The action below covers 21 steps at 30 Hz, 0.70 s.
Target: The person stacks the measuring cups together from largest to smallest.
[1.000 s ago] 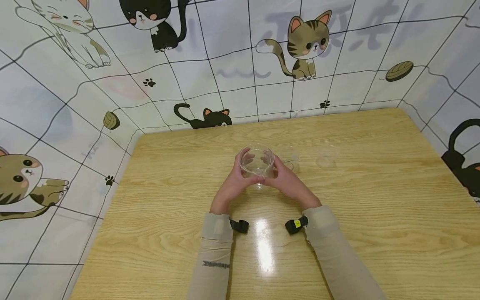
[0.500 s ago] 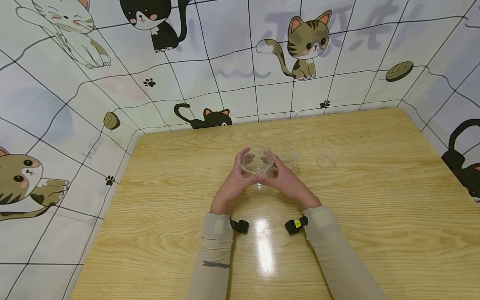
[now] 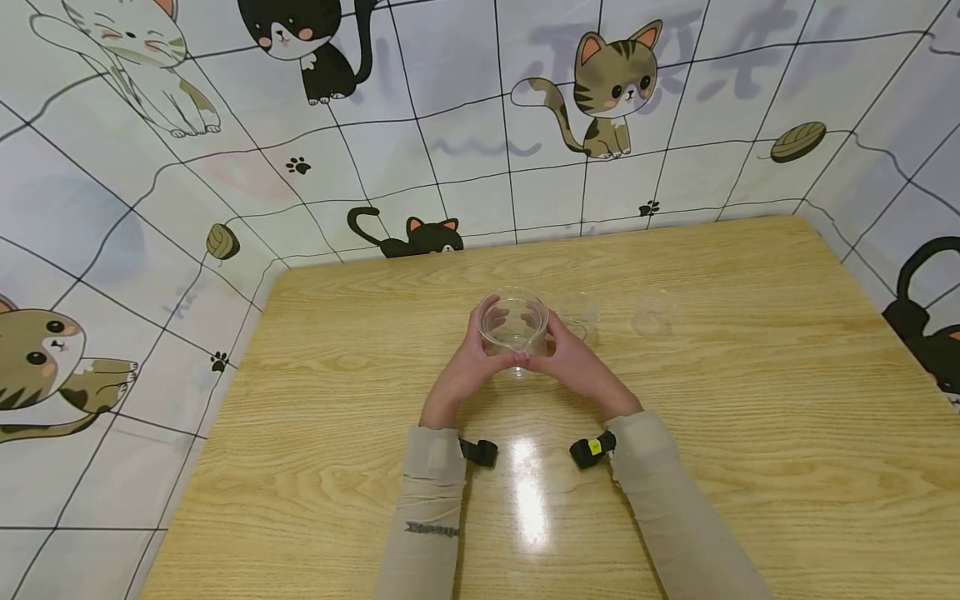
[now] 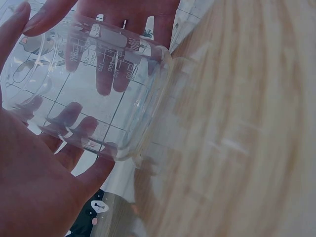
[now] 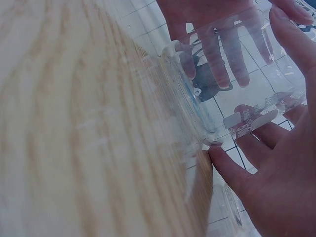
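A clear glass beaker (image 3: 516, 337) stands upright on the wooden table in the head view, held between both hands. My left hand (image 3: 468, 362) wraps its left side and my right hand (image 3: 573, 364) its right side. The thumbs meet at the near side, and the other fingers show through the glass. White graduation marks run up the beaker (image 4: 131, 98) in the left wrist view. From the right wrist view, its base (image 5: 197, 123) sits at the table surface, with the fingertips of both hands curved around its wall.
Right of the beaker stands a small clear vessel (image 3: 582, 310), partly behind my right hand. Farther right is another clear vessel (image 3: 652, 312). The wooden table (image 3: 337, 358) meets a cat-patterned wall covering (image 3: 480, 150) at the back and both sides.
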Tool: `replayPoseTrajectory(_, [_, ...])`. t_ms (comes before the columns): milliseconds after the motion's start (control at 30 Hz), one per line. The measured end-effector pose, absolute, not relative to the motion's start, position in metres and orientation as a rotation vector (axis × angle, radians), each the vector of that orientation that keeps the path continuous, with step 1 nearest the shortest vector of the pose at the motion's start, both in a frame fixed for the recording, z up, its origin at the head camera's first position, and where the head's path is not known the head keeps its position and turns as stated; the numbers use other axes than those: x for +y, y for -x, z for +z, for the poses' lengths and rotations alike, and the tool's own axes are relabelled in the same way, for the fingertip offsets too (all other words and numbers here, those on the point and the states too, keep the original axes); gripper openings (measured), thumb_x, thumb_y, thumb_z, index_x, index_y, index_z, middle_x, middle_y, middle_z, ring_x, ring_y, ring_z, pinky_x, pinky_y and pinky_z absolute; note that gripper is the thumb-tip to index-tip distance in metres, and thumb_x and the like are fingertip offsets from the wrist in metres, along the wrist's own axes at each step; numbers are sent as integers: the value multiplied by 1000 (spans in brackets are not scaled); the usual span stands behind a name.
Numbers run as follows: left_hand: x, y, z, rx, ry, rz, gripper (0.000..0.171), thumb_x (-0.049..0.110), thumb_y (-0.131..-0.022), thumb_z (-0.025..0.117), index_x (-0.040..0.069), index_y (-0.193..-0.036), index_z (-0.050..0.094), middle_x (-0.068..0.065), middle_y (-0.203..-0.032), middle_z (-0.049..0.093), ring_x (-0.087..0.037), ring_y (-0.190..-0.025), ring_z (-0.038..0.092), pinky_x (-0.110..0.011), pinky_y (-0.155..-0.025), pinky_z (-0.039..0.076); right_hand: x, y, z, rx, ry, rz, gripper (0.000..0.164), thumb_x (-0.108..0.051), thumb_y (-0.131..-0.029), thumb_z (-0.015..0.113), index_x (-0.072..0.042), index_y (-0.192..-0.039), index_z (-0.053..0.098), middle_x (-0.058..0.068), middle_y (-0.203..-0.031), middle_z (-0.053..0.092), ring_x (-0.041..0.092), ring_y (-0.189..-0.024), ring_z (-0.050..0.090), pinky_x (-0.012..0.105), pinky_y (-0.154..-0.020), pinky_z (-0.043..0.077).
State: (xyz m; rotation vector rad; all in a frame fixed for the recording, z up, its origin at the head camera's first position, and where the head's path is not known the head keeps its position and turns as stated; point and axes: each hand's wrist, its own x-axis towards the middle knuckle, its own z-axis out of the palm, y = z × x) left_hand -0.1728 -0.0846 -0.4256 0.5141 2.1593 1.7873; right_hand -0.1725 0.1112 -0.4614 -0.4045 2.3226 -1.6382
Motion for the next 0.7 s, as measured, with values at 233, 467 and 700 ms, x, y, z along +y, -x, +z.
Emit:
replayPoseTrajectory(233, [-85, 172, -425, 2156, -509, 1794, 93, 16, -78, 73, 25, -146, 10, -11, -146, 26, -32, -135, 26, -49, -104, 29, 111, 173, -462, 2316, 408, -1644, 90, -51, -77, 68, -48, -142, 6, -3, -148, 28, 33, -133, 32, 52, -97, 37])
replayPoseTrajectory(467, [-85, 172, -426, 2155, -495, 1801, 93, 15, -78, 73, 24, -146, 10, -11, -146, 26, -30, -136, 25, -48, -104, 28, 111, 172, -461, 2336, 400, -1620, 92, -51, -76, 68, -45, -143, 5, 0, -149, 28, 35, -132, 33, 52, -96, 39])
replayPoseTrajectory(700, [-85, 173, -426, 2158, -517, 1798, 92, 15, -78, 72, 27, -145, 11, -13, -146, 25, -33, -135, 26, -50, -104, 28, 111, 172, -461, 2319, 393, -1637, 90, -51, -76, 68, -48, -142, 6, -2, -149, 27, 33, -132, 32, 51, -96, 39])
